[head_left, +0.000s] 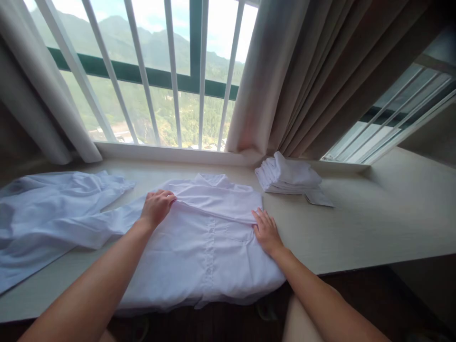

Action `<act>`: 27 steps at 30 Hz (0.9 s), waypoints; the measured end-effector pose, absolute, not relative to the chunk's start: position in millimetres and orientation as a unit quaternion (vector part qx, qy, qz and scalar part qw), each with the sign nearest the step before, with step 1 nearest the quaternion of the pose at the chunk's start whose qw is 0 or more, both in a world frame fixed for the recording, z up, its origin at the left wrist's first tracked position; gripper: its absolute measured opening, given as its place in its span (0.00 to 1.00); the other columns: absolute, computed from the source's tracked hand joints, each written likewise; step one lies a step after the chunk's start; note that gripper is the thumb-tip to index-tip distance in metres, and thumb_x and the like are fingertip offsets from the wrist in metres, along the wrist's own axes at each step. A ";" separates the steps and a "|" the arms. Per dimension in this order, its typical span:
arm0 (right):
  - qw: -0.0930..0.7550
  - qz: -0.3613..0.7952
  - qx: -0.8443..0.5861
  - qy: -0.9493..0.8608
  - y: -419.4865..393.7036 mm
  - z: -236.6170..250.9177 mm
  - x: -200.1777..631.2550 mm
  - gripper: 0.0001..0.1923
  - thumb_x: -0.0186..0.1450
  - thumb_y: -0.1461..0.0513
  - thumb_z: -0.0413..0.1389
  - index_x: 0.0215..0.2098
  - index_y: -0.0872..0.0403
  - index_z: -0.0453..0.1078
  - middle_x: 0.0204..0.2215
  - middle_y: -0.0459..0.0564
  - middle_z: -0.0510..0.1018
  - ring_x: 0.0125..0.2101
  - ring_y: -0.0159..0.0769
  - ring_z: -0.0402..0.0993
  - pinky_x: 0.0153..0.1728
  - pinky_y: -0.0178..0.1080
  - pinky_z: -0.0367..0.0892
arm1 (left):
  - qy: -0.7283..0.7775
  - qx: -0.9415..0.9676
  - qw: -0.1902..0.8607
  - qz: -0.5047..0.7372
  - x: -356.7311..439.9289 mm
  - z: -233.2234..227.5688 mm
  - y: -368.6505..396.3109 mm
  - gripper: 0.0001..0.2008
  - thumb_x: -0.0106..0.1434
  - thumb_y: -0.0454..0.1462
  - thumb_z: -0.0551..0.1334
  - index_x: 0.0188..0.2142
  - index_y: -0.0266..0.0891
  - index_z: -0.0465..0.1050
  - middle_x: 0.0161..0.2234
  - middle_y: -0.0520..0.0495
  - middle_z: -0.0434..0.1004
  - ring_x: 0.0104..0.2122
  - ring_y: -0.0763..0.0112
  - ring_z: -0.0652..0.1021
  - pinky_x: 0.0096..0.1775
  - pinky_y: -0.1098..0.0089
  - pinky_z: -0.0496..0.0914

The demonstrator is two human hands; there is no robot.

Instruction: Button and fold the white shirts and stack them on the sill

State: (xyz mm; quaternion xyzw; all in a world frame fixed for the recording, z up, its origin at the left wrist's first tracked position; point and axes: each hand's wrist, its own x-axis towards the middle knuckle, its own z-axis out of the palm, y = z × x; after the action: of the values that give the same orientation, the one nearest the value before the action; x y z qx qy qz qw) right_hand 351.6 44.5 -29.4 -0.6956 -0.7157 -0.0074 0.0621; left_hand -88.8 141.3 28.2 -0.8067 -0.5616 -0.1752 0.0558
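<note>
A white button-up shirt point(185, 256) lies front side up before me, its collar point(213, 180) towards the window and its lower end hanging over the near edge. Across its chest runs a layer of fabric with a slanting edge, likely a sleeve. My left hand point(156, 209) pinches that layer at its left end. At the right side of the shirt, my right hand point(266, 230) rests on the cloth with fingers stretched out and apart. Another sleeve point(110, 225) spreads out to the left.
More white cloth point(53, 199) lies loosely on the left of the pale ledge point(374, 213). A stack of folded white cloth point(290, 175) sits at the back right. Behind are a barred window point(171, 71) and long curtains point(302, 76). The ledge's front edge drops to a dark floor.
</note>
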 end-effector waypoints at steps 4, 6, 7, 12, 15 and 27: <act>0.074 -0.022 -0.720 -0.690 54.1 -27.6 365.2 0.33 0.70 0.66 0.45 0.72 0.47 0.54 0.72 0.55 0.53 0.69 0.49 0.54 0.67 0.56 0.50 | -0.556 -0.807 0.090 -0.178 -103.1 34.8 128.5 0.16 0.69 0.36 0.53 0.48 0.43 0.79 0.53 0.40 0.79 0.55 0.52 0.73 0.54 0.53 0.63; 0.076 -0.013 -0.707 -0.703 56.1 -28.2 371.4 0.34 0.69 0.69 0.42 0.72 0.46 0.55 0.72 0.53 0.54 0.69 0.45 0.54 0.68 0.55 0.50 | -0.534 -0.831 0.073 -0.135 -107.2 31.3 123.4 0.17 0.68 0.34 0.53 0.48 0.44 0.79 0.54 0.41 0.79 0.57 0.53 0.73 0.55 0.54 0.63; 0.075 -0.007 -0.700 -0.710 56.7 -28.6 373.7 0.35 0.68 0.71 0.42 0.71 0.45 0.56 0.72 0.51 0.54 0.70 0.44 0.54 0.68 0.55 0.50 | -0.524 -0.842 0.061 -0.116 -108.0 28.8 121.4 0.18 0.67 0.33 0.53 0.48 0.44 0.79 0.54 0.41 0.79 0.57 0.54 0.74 0.54 0.55 0.64; 0.058 0.025 -0.697 -0.714 60.1 -27.6 381.8 0.37 0.66 0.72 0.41 0.69 0.42 0.60 0.72 0.45 0.55 0.70 0.43 0.51 0.68 0.58 0.48 | -0.519 -0.847 0.074 -0.090 -102.5 23.7 113.4 0.18 0.67 0.33 0.53 0.47 0.43 0.80 0.47 0.39 0.82 0.51 0.52 0.77 0.53 0.53 0.64; 0.043 0.055 -0.719 -0.691 62.4 -19.3 386.8 0.36 0.66 0.70 0.42 0.70 0.41 0.58 0.71 0.46 0.57 0.70 0.45 0.53 0.67 0.63 0.46 | -0.530 -0.841 0.080 -0.073 -96.2 31.2 110.4 0.17 0.66 0.34 0.55 0.46 0.46 0.81 0.45 0.40 0.83 0.50 0.52 0.77 0.53 0.53 0.63; 0.043 0.071 -0.724 -0.685 125.9 -15.6 362.9 0.41 0.73 0.45 0.38 0.75 0.61 0.40 0.75 0.58 0.40 0.74 0.48 0.34 0.71 0.56 0.37 | -0.580 -0.813 -0.042 -0.003 -27.2 10.7 170.6 0.33 0.72 0.52 0.49 0.71 0.40 0.56 0.72 0.41 0.53 0.71 0.50 0.53 0.66 0.50 0.54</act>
State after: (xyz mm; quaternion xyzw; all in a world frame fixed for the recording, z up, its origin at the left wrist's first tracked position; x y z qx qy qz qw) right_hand 362.9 125.9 -15.6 -0.7240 -0.6849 0.0706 0.0425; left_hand -27.2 170.6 10.7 -0.8135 -0.5801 -0.0034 -0.0418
